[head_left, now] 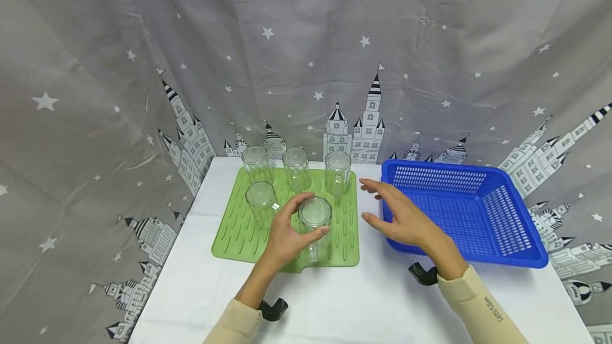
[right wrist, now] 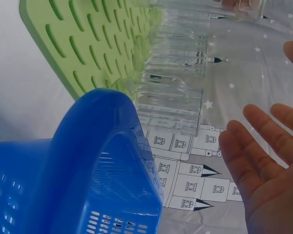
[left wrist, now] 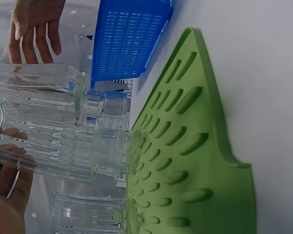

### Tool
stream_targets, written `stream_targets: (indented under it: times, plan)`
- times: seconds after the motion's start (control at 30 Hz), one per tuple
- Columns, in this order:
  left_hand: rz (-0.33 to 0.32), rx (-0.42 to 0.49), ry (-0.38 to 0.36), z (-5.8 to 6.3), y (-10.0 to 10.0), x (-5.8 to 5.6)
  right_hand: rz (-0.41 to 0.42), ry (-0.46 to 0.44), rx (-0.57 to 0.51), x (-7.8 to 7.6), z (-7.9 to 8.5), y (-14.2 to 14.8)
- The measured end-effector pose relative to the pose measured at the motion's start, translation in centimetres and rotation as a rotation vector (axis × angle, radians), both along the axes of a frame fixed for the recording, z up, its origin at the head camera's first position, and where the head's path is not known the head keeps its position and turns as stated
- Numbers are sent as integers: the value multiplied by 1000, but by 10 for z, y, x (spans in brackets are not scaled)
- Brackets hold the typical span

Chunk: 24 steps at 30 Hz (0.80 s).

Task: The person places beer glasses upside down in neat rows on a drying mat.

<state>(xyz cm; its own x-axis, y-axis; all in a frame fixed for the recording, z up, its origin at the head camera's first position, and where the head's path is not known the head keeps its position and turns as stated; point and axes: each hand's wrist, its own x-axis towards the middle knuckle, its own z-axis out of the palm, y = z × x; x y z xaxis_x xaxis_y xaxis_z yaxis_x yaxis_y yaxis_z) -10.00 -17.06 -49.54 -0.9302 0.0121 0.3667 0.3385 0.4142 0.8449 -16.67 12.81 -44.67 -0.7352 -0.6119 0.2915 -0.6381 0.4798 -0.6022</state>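
Note:
My left hand (head_left: 288, 234) grips a clear glass mug (head_left: 314, 216) near its upturned base, thumb on one side and fingers on the other. The held mug, its handle toward the front, is over the front right part of a green ridged drying mat (head_left: 234, 240). In the left wrist view the same mug (left wrist: 44, 122) stands on its side, an effect of the camera's tilt. Another glass mug (head_left: 261, 203) is left of my hand on the mat. My right hand (head_left: 404, 215), fingers spread and holding nothing, hovers between the mat and a blue plastic basket (head_left: 518, 216).
Three more glass mugs line the mat's back edge: a left one (head_left: 257, 164), a middle one (head_left: 297, 169) and a right one (head_left: 338, 171). The basket's rim lies beneath my right forearm. A grey curtain (head_left: 296, 68) with castles hangs behind the white tabletop (head_left: 334, 307).

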Motion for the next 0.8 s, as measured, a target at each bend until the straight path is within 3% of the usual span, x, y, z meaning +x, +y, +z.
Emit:
stream_targets:
  times: [0.23,0.5,0.8]
  plan:
    - [8,-8,-20,1,2,-12,-12,-6,16,2,-1,0]
    - [43,-91,-49,-7,6,-27,-30,-24,21,4,-2,2]
    - [69,-111,-54,-9,9,-42,-33,-43,7,5,-4,7]
